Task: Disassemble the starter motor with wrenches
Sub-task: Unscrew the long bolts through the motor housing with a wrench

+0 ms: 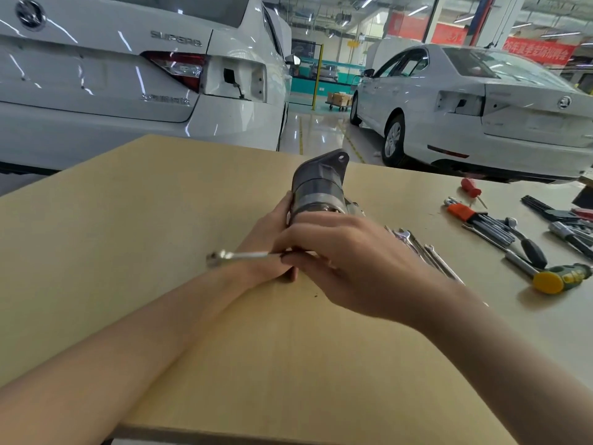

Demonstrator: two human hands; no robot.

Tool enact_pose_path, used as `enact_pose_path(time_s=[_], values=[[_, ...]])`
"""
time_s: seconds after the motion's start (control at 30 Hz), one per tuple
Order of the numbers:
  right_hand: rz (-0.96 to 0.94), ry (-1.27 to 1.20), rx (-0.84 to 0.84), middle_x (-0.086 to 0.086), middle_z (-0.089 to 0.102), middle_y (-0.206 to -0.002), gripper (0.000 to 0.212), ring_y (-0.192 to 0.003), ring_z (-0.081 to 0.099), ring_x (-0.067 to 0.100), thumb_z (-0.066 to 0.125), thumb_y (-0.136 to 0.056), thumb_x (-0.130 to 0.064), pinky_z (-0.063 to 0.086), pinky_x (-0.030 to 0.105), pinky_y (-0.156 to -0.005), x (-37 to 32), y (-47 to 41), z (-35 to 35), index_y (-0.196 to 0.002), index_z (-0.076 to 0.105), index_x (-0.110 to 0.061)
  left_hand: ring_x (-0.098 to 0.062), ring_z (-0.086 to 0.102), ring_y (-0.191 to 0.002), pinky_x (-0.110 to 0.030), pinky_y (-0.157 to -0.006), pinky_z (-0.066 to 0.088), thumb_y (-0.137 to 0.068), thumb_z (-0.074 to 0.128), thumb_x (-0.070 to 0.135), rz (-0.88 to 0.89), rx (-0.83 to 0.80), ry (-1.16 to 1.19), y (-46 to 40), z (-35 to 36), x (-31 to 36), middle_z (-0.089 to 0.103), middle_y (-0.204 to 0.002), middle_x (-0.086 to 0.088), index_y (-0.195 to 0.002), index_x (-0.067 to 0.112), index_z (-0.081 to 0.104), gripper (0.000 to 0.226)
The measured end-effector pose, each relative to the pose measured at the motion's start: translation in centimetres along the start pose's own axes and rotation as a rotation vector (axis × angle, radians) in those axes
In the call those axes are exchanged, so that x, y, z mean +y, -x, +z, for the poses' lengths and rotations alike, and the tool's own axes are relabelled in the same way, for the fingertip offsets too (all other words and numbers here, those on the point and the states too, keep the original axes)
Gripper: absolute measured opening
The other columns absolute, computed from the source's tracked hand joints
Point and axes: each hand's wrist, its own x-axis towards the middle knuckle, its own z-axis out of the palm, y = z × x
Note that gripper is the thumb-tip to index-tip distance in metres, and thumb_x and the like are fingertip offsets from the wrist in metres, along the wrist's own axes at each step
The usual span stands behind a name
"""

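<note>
A bright indoor workshop is lit evenly by ceiling strip lights, whose streaks are mirrored as glare on the white car's boot lid and the glossy floor. Only soft, faint shadows are cast on the pale wooden table. Straight lines are bent by wide-angle distortion near the edges, and slight motion blur is seen on the wrench.
</note>
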Motion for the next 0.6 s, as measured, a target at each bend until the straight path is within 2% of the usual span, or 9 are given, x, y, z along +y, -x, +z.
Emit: enact_pose_path(time_s=[0.07, 0.1, 0.13, 0.2, 0.27, 0.37, 0.5, 0.6], values=[[0.238, -0.316, 0.265, -0.015, 0.055, -0.076, 0.007, -0.066, 0.049, 0.002, 0.058, -0.09, -0.008, 0.044, 0.019, -0.065, -0.3, 2.0, 1.4, -0.097, 0.058, -0.006, -0.013, 0.054, -0.047, -0.016, -0.044, 0.045, -0.075, 0.075, 0.019, 0.002, -0.03, 0.115, 0.0, 0.2, 0.4, 0.066, -0.068, 0.01, -0.146, 0.016, 0.037, 0.08], [0.385, -0.552, 0.396, -0.009, 0.057, -0.071, 0.007, -0.061, 0.054, 0.009, 0.059, -0.09, -0.007, 0.048, 0.025, -0.062, -0.4, 2.7, 2.0, -0.094, 0.054, -0.003, -0.02, 0.055, -0.042, -0.024, -0.04, 0.044, -0.064, 0.078, 0.031, 0.033, -0.02, 0.201, 0.0, 0.4, 0.6, 0.066, -0.064, 0.008, -0.14, 0.022, 0.04, 0.085], [0.511, -0.823, 0.522, -0.002, 0.06, -0.068, 0.011, -0.057, 0.058, 0.016, 0.061, -0.089, -0.005, 0.05, 0.029, -0.059, -0.5, 3.2, 2.3, -0.091, 0.051, -0.001, -0.024, 0.055, -0.04, -0.025, -0.039, 0.043, -0.058, 0.08, 0.038, 0.056, -0.011, 0.239, -0.1, 0.6, 0.5, 0.067, -0.067, 0.007, -0.135, 0.024, 0.042, 0.087], [0.683, -1.257, 0.666, 0.007, 0.066, -0.071, 0.011, -0.058, 0.065, 0.023, 0.06, -0.082, -0.007, 0.053, 0.029, -0.06, -0.3, 4.0, 2.1, -0.088, 0.051, -0.002, -0.015, 0.056, -0.042, -0.02, -0.04, 0.043, -0.059, 0.084, 0.032, 0.079, 0.013, 0.226, -0.3, 0.6, 0.2, 0.067, -0.075, 0.008, -0.131, 0.025, 0.042, 0.084], [0.774, -1.491, 0.708, 0.014, 0.069, -0.075, 0.008, -0.064, 0.07, 0.024, 0.057, -0.079, -0.007, 0.056, 0.028, -0.063, 0.1, 4.3, 1.6, -0.085, 0.054, -0.004, -0.005, 0.058, -0.042, -0.017, -0.04, 0.043, -0.064, 0.09, 0.018, 0.061, 0.001, 0.224, -0.1, 0.5, 0.5, 0.066, -0.074, 0.009, -0.136, 0.023, 0.037, 0.09], [0.845, -1.604, 0.808, 0.016, 0.072, -0.08, 0.005, -0.073, 0.073, 0.02, 0.058, -0.077, -0.005, 0.056, 0.023, -0.064, 0.7, 4.3, 1.3, -0.082, 0.06, -0.004, -0.009, 0.058, -0.04, -0.023, -0.037, 0.043, -0.058, 0.087, 0.033, 0.029, -0.035, 0.26, 0.1, 0.6, 1.0, 0.068, -0.068, 0.009, -0.133, 0.021, 0.038, 0.09], [0.898, -1.587, 0.878, 0.017, 0.073, -0.085, 0.009, -0.078, 0.073, 0.02, 0.061, -0.075, -0.006, 0.056, 0.022, -0.066, 1.2, 4.0, 1.2, -0.083, 0.062, -0.003, -0.007, 0.056, -0.037, -0.017, -0.038, 0.042, -0.066, 0.087, 0.023, 0.003, -0.028, 0.263, -0.1, 0.6, 0.9, 0.068, -0.072, 0.007, -0.13, 0.019, 0.043, 0.078], [0.913, -1.538, 0.865, 0.016, 0.073, -0.084, 0.01, -0.08, 0.073, 0.021, 0.062, -0.074, -0.007, 0.057, 0.023, -0.068, 1.3, 4.2, 1.3, -0.083, 0.059, -0.003, -0.009, 0.055, -0.036, -0.02, -0.036, 0.041, -0.064, 0.087, 0.027, 0.0, -0.042, 0.271, -0.1, 0.6, 0.9, 0.067, -0.064, 0.006, -0.128, 0.02, 0.042, 0.078]])
